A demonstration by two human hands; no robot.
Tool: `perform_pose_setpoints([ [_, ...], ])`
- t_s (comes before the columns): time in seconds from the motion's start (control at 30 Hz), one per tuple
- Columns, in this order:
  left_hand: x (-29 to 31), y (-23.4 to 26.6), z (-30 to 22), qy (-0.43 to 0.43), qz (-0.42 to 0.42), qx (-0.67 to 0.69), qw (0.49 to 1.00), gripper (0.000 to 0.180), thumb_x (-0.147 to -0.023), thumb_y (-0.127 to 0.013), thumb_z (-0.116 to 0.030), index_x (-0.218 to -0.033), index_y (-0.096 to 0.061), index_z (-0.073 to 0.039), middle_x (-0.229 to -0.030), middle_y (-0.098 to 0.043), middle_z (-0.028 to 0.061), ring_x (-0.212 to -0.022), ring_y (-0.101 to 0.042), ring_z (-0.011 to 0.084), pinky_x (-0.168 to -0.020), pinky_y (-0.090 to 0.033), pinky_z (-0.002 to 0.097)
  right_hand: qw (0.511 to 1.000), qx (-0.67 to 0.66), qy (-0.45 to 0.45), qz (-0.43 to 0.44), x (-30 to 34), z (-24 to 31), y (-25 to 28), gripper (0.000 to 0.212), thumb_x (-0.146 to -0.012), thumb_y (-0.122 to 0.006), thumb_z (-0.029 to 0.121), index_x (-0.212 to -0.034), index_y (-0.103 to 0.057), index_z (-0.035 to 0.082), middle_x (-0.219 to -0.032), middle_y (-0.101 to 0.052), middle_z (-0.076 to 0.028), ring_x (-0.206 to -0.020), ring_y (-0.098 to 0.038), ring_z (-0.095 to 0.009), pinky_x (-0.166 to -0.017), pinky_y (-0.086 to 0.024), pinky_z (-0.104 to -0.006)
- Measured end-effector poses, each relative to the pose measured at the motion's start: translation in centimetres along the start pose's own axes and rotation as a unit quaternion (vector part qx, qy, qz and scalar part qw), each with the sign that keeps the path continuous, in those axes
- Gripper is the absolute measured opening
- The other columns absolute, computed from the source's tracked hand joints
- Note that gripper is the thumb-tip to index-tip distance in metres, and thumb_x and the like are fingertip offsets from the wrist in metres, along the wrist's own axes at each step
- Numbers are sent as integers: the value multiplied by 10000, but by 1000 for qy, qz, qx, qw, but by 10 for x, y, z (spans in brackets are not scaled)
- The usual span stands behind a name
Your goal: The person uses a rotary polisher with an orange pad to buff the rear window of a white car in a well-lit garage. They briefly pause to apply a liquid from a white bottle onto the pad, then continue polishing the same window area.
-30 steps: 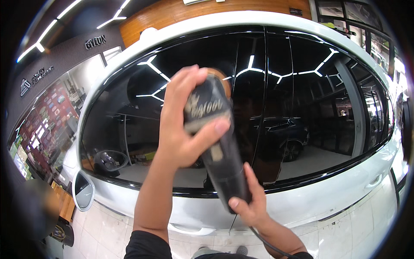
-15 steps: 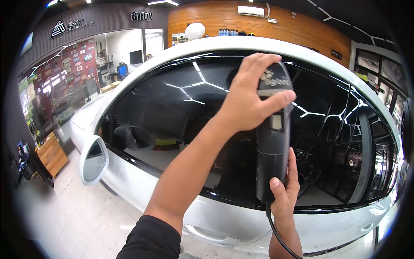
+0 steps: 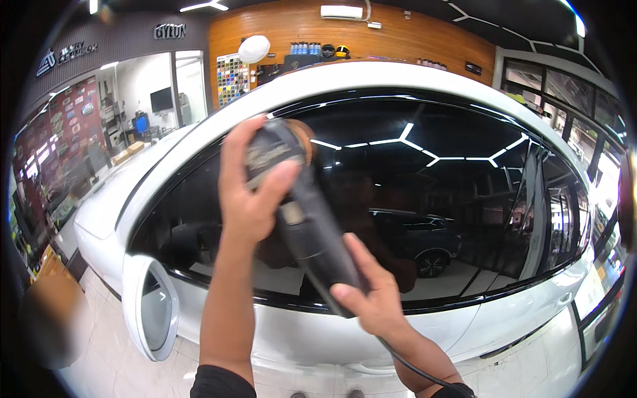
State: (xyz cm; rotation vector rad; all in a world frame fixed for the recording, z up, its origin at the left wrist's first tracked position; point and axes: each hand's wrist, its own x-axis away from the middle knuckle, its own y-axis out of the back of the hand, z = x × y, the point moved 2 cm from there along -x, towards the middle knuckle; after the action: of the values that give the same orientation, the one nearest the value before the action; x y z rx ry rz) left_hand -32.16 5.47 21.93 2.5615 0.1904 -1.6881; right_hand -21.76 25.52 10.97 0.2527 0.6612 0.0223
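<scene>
A black corded car polisher (image 3: 318, 239) is in both my hands, slanting from upper left to lower right before the car's dark side window (image 3: 438, 189). My left hand (image 3: 247, 199) is wrapped over its head, thumb on the near side. Lower down, my right hand (image 3: 375, 298) grips the body at its cord end. An orange-brown pad edge (image 3: 303, 139) shows behind the head, on the side toward the glass. Whether the pad touches the window, I cannot tell. The power cord (image 3: 415, 368) trails under my right forearm.
The white car (image 3: 411, 338) spans the view, its side mirror (image 3: 151, 306) sticking out at lower left. A wooden cabinet (image 3: 56, 268) stands at far left. Beyond the roof, several bottles (image 3: 305, 48) line a shelf. Another car (image 3: 424, 239) is reflected in the window.
The polisher has moved left across the window, and its head now tilts left instead of standing near upright. Both hands moved with it, still gripping. My view has shifted right.
</scene>
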Motion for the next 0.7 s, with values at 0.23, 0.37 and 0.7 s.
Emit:
perform_pose_setpoints([
  [0.23,-33,-140,-42,-143,93,34,985,699,-750,-802,-435,-1299,-593,-56,-1308,-522,236,-1273,-473,434,-1098,-376,498,953,-184,-40,-237,35,19,41,880,-862,-692,308,-1578,-281,4,-1250,-626,-199,-960,-708,-256,-787,-603,-358],
  [0.37,-37,-129,-39,-132,97,-1,987,701,-761,-790,-442,-1320,-589,-69,-1356,-499,248,-1311,-452,435,-1113,-375,495,952,-194,-44,-234,26,17,23,877,-880,-673,329,-1586,-254,20,-1194,-638,-195,-861,-721,-256,-703,-618,-348],
  [0.7,58,109,38,26,-86,5,996,693,-822,-732,-290,-1419,-496,-26,-1361,-535,150,-1224,-538,255,-1071,-424,386,994,37,10,106,-4,-7,-90,759,-898,-742,269,-1552,-406,84,-1161,-627,-190,-993,-630,-282,-927,-484,-359],
])
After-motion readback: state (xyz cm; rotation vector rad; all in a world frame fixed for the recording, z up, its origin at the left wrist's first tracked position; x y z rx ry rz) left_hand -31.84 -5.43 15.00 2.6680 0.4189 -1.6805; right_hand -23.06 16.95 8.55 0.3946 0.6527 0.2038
